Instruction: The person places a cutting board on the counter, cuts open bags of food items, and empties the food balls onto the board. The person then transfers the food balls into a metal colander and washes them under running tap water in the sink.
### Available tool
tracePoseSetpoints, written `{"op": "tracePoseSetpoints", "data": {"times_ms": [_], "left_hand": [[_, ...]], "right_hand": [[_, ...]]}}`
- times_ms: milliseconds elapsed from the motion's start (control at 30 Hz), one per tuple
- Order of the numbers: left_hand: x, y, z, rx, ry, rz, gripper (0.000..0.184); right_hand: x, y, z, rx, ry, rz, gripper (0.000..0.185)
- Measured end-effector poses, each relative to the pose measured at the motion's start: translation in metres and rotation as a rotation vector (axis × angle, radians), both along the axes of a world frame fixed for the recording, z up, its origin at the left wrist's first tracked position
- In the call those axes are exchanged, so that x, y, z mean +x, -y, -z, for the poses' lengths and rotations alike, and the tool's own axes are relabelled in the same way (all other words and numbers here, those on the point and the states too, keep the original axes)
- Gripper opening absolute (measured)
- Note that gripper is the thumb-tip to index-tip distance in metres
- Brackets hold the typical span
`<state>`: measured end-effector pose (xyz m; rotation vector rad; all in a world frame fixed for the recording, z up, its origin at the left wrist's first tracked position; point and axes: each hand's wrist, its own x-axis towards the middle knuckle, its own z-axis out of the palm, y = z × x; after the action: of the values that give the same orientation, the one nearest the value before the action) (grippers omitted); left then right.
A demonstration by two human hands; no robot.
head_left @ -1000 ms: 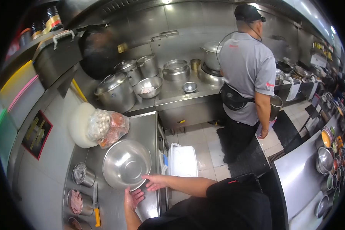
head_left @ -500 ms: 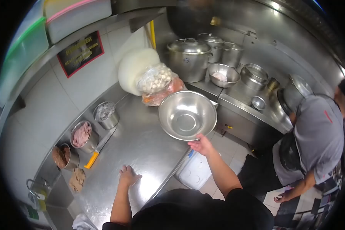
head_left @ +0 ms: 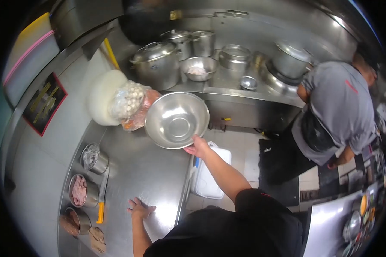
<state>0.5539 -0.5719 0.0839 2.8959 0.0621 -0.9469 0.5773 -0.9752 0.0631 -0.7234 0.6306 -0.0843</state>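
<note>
A wide stainless steel mixing bowl [head_left: 178,124] is tilted toward me, bare inside, at the right end of the steel table [head_left: 128,171]. My right hand [head_left: 198,147] grips its near rim, thumb over the edge and fingers beneath. Whether the bowl's far side touches the table cannot be made out. My left hand [head_left: 139,208] lies on the table top with its fingers spread, holding nothing. To its left are a yellow-handled knife [head_left: 101,205] and a crumpled brown cloth or paper [head_left: 97,239].
Metal containers, one with pale pink meat [head_left: 79,191], line the wall. Bags of food [head_left: 128,103] sit behind the bowl. Pots [head_left: 156,64] and a smaller bowl [head_left: 199,68] stand on the back counter. A person in a grey shirt [head_left: 339,98] is at right; a white lidded box [head_left: 213,175] is below.
My view has turned right, so the scene shifts left. My right hand still grips the bowl and my left hand stays on the table. The person in grey leans beside the stove.
</note>
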Motion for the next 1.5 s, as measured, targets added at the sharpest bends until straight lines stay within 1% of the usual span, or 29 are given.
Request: {"op": "tracePoseSetpoints", "data": {"times_ms": [67,100,133,200,233,300,333,400,467,533,667,700,733,867,933,1000,1033,1067,1133,1200,1267,1300,1333,1400,1433,1500], "left_hand": [[0.001,-0.007,0.006,0.023,0.013,0.022,0.131],[0.003,-0.007,0.010,0.026,0.023,0.042,0.131],[0.003,-0.006,0.012,0.031,0.025,0.058,0.130],[0.005,-0.014,0.017,0.035,0.043,0.071,0.129],[0.010,-0.017,0.022,0.042,0.047,0.110,0.128],[0.012,-0.024,0.027,0.043,0.033,0.132,0.130],[0.012,-0.023,0.025,0.040,0.023,0.138,0.130],[0.012,-0.030,0.024,0.059,0.022,0.254,0.134],[0.010,-0.035,0.022,0.066,-0.004,0.328,0.139],[0.008,-0.035,0.011,0.067,-0.054,0.366,0.145],[0.013,-0.036,0.018,0.086,-0.083,0.364,0.148],[0.014,-0.035,0.018,0.103,-0.080,0.366,0.150],[0.016,-0.033,0.017,0.119,-0.077,0.369,0.152],[0.019,-0.029,0.018,0.111,-0.062,0.422,0.150],[0.014,-0.032,0.015,0.113,-0.056,0.330,0.146],[0.023,-0.034,0.030,0.132,-0.082,0.479,0.139],[0.019,-0.034,0.021,0.117,-0.057,0.447,0.136],[0.016,-0.033,0.013,0.111,-0.036,0.418,0.133],[0.011,-0.031,-0.002,0.080,-0.077,0.234,0.120],[0.007,-0.038,-0.010,-0.055,-0.014,0.118,0.104],[-0.001,-0.055,0.000,-0.116,0.054,-0.021,0.091],[0.001,-0.062,0.004,-0.142,0.115,-0.077,0.085],[0.002,-0.066,0.012,-0.124,0.176,-0.085,0.084],[-0.003,-0.072,0.037,-0.089,0.299,-0.079,0.082],[-0.005,-0.067,0.040,-0.047,0.354,-0.097,0.075],[-0.001,-0.066,0.043,-0.020,0.410,-0.091,0.073]], "right_hand": [[0.007,-0.003,0.038,-0.050,0.009,0.045,0.054],[0.009,-0.002,0.045,-0.084,0.014,0.076,0.057],[-0.009,-0.020,0.020,-0.112,-0.080,0.176,0.067],[-0.035,-0.044,0.006,-0.127,-0.041,0.113,0.075],[-0.051,-0.057,-0.005,-0.108,-0.073,0.103,0.073],[-0.068,-0.074,0.011,-0.058,-0.078,0.117,0.070],[-0.084,-0.081,0.006,-0.063,-0.082,0.130,0.069],[-0.129,-0.099,0.006,-0.064,-0.102,0.142,0.067],[-0.169,-0.102,0.021,-0.077,-0.140,0.200,0.063],[-0.207,-0.092,0.058,-0.063,-0.279,0.299,0.060],[-0.312,-0.077,0.094,0.031,-0.321,0.343,0.058],[-0.332,-0.075,0.104,0.064,-0.361,0.398,0.056],[-0.345,-0.075,0.107,0.097,-0.400,0.455,0.054],[-0.367,-0.071,0.108,0.118,-0.429,0.573,0.049],[-0.341,-0.068,0.095,0.072,-0.423,0.511,0.048],[-0.301,-0.057,0.098,-0.101,-0.438,0.338,0.043],[-0.275,-0.058,0.077,-0.228,-0.466,0.195,0.038],[-0.247,-0.056,0.061,-0.242,-0.314,0.022,0.036],[-0.190,-0.052,0.035,-0.181,-0.017,-0.297,0.032],[-0.107,-0.073,-0.031,-0.495,0.055,-0.486,0.025],[-0.024,-0.090,-0.084,-0.833,0.274,-0.601,0.022],[0.015,-0.102,-0.111,-0.916,0.330,-0.616,0.023],[0.056,-0.111,-0.131,-1.001,0.396,-0.617,0.024],[0.142,-0.125,-0.153,-1.076,0.559,-0.660,0.033],[0.182,-0.131,-0.165,-1.188,0.564,-0.663,0.041],[0.261,-0.149,-0.186,-1.409,0.585,-0.668,0.057]]}}
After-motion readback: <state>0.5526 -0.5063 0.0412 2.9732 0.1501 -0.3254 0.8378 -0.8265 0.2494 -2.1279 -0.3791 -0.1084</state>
